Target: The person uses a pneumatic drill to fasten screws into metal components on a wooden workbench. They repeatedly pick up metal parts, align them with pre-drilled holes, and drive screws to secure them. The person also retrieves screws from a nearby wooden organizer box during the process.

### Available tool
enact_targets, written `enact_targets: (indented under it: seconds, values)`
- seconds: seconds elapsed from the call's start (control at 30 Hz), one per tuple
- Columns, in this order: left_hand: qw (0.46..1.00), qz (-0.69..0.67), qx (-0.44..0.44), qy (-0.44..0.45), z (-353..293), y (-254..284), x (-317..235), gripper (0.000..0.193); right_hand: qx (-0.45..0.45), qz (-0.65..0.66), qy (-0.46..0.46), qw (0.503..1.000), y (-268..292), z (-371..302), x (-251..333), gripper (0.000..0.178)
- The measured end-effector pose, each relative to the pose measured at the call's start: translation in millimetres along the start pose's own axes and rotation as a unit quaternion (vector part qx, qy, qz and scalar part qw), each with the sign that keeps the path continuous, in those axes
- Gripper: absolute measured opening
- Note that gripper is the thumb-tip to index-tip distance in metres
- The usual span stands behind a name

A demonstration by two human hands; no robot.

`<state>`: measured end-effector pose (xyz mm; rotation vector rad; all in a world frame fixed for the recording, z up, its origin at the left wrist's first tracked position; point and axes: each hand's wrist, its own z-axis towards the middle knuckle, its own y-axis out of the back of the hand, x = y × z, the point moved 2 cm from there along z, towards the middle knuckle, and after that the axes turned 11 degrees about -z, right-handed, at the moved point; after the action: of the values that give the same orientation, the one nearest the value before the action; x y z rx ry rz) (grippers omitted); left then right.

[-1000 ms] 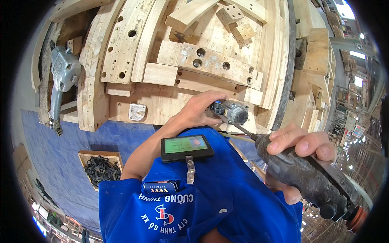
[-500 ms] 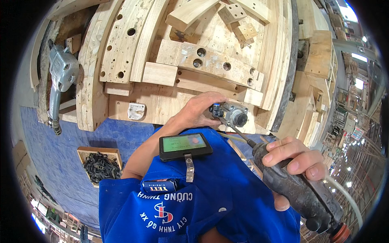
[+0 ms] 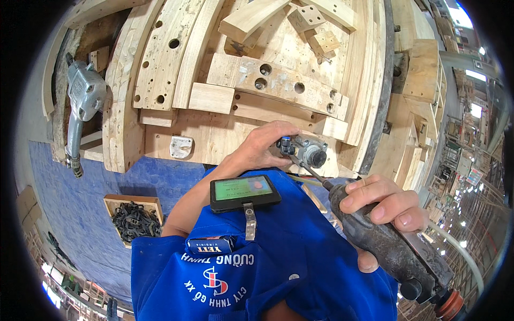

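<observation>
My left hand (image 3: 267, 144) is closed around a small grey metal pneumatic part (image 3: 312, 153) with a round black end and a blue fitting (image 3: 285, 144). It is held at the near edge of the wooden workbench (image 3: 225, 140). My right hand (image 3: 383, 207) grips a dark, worn power screwdriver (image 3: 388, 249) with fingers over the top and thumb beneath. Its long bit (image 3: 313, 171) slants up-left to the side of the metal part; the exact contact at the tip is too small to tell.
Drilled wooden blocks (image 3: 292, 84) and long wooden boards (image 3: 160, 59) cover the bench. A grey air tool (image 3: 84, 96) lies at the left, and a small white piece (image 3: 181, 146) near the front edge. A wooden box of black straps (image 3: 134, 220) sits lower left. A pale hose (image 3: 463, 251) trails right.
My right hand and the screwdriver have shifted slightly up and left. My left hand stays in place around the metal part.
</observation>
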<state>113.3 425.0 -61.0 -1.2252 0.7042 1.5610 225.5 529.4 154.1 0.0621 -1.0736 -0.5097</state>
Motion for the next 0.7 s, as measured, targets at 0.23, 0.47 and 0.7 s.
enact_targets:
  seconds: [0.23, 0.47, 0.7]
  values:
    - [1.000, 0.012, -0.005, 0.015, 0, -1, -2, 0.069, -0.015, -0.004, -0.017, 1.000, -2, 1, 4, 0.073]
    - [1.000, 0.014, -0.013, 0.007, -1, -2, -5, 0.069, 0.028, 0.005, -0.011, 1.000, 1, 5, 4, 0.074]
    - [1.000, 0.004, -0.007, 0.008, 0, -3, -5, 0.067, 0.016, -0.005, -0.004, 1.000, -3, 2, 5, 0.076]
